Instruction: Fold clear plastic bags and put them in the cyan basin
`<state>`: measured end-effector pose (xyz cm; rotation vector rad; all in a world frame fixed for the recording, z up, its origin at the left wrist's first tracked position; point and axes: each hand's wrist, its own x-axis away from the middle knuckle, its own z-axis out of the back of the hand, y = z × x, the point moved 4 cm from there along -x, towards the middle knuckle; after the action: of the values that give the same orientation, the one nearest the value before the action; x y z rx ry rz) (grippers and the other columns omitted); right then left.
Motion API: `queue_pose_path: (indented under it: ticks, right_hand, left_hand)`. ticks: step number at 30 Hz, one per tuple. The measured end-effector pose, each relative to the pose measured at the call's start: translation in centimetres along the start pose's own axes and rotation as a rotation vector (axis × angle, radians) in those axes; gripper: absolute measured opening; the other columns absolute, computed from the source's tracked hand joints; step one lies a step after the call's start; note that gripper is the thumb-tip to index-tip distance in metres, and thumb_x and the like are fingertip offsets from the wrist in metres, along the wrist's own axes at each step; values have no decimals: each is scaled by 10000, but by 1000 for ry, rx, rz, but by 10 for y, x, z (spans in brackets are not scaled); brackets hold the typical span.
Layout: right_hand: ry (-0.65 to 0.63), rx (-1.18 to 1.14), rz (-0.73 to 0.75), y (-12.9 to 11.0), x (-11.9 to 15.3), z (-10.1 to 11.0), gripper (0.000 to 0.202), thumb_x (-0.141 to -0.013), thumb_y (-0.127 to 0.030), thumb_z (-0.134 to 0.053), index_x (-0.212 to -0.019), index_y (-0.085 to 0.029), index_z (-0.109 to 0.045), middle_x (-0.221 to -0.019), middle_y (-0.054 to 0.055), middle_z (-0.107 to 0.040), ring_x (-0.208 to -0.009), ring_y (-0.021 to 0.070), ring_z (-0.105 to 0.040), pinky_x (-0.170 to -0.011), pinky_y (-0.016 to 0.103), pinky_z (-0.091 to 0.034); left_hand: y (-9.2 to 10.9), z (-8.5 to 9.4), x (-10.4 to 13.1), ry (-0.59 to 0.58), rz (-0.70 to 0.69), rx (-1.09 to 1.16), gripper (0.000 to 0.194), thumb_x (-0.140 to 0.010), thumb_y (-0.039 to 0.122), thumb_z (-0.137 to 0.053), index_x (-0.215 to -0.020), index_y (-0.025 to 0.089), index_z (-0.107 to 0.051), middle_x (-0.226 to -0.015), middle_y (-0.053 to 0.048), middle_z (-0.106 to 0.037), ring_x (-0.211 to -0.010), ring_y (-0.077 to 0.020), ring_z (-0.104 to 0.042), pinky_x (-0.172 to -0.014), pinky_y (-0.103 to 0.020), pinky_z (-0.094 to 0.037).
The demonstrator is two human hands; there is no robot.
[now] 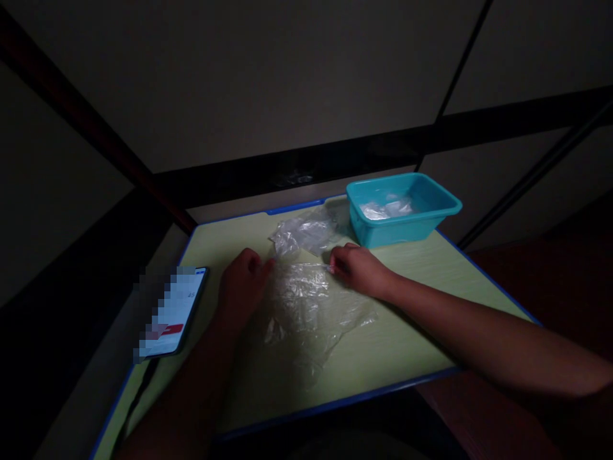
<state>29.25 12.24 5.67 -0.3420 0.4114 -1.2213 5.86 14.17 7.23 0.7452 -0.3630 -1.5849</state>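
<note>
A clear plastic bag [306,306] lies spread on the pale green table [412,332], its far edge stretched between my hands. My left hand [244,281] pinches that edge at its left end, in shadow. At the right end my right hand [354,267] grips the same edge between thumb and fingers. Just beyond them rests a crumpled heap of clear plastic [306,231]. Behind my right hand stands a turquoise basket [397,230] with some clear plastic [387,208] inside.
A phone [177,313] with a lit screen lies at the table's left edge, a dark cable [138,390] running from near it toward me. The table has a blue rim, and a panelled wall [287,83] rises behind it.
</note>
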Motion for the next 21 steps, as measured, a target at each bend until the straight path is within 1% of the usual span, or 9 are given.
queue_pose_path:
  ticks: [4, 7, 8, 9, 11, 13, 15, 17, 21]
  right_hand:
    - [-30, 74, -30, 1, 1, 0, 102, -822, -131, -580, -836, -185, -665, -798, 55, -675, -848, 211, -564, -692, 287, -313]
    - [-34, 121, -19, 2, 1, -2, 114, -823, -144, -583, -876, -192, -671, -874, 68, -680, -932, 239, -552, -708, 304, -314]
    - [-14, 143, -11, 2, 1, -2, 125, -826, -153, -583, -906, -192, -670, -917, 78, -674, -958, 249, -543, -720, 311, -322]
    - [15, 168, -2, 2, 2, -1, 144, -829, -165, -582, -944, -190, -665, -963, 91, -663, -983, 261, -532, -736, 322, -334]
    - [77, 216, 31, -1, 3, 0, 201, -835, -195, -579, -1023, -177, -646, -1045, 119, -630, -1025, 284, -509, -779, 353, -364]
    - [106, 218, 90, -5, 4, 1, 245, -848, -231, -568, -1072, -150, -626, -1093, 143, -606, -1048, 294, -504, -832, 388, -393]
    - [110, 158, 182, -12, 8, 0, 316, -872, -273, -551, -1146, -122, -594, -1159, 163, -590, -1096, 293, -505, -906, 418, -407]
    - [74, 85, 278, -18, 13, -2, 455, -900, -338, -537, -1286, -99, -514, -1308, 192, -531, -1225, 299, -460, -1003, 449, -378]
    - [-179, 87, 338, -25, 27, -20, 743, -924, -504, -487, -1505, -110, -244, -1566, 214, -190, -1449, 326, -161, -1128, 570, -176]
  left_hand:
    - [2, 17, 1, 262, -173, -78, 203, -791, 353, -589, -723, 243, -432, -794, -14, -499, -794, -226, -502, -758, -369, -412]
    - [12, 27, 8, 425, -327, -57, 170, -787, 325, -631, -815, 231, -492, -962, -58, -542, -1021, -279, -500, -960, -453, -373]
    - [17, 26, 12, 399, -404, -41, 147, -798, 320, -629, -827, 230, -515, -971, -57, -553, -1033, -278, -507, -976, -451, -373]
    - [24, 21, 16, 314, -500, -31, 119, -813, 317, -619, -831, 228, -542, -967, -55, -569, -1018, -271, -526, -966, -437, -393]
    - [37, 4, 29, 47, -708, -46, 101, -852, 318, -579, -843, 220, -601, -969, -59, -614, -974, -254, -569, -914, -410, -447]
    - [45, -14, 44, -187, -836, -149, 165, -879, 327, -560, -917, 201, -659, -1116, -94, -641, -1071, -271, -572, -949, -429, -452]
    - [46, -26, 54, -300, -855, -264, 261, -881, 365, -575, -1038, 183, -676, -1289, -133, -590, -1205, -301, -522, -1012, -470, -425]
    - [42, -32, 57, -343, -806, -369, 347, -867, 406, -599, -1132, 191, -659, -1380, -147, -534, -1272, -319, -484, -1035, -502, -412]
    - [32, -30, 52, -356, -675, -561, 409, -870, 415, -595, -1215, 198, -634, -1387, -173, -535, -1296, -356, -474, -1035, -554, -403]
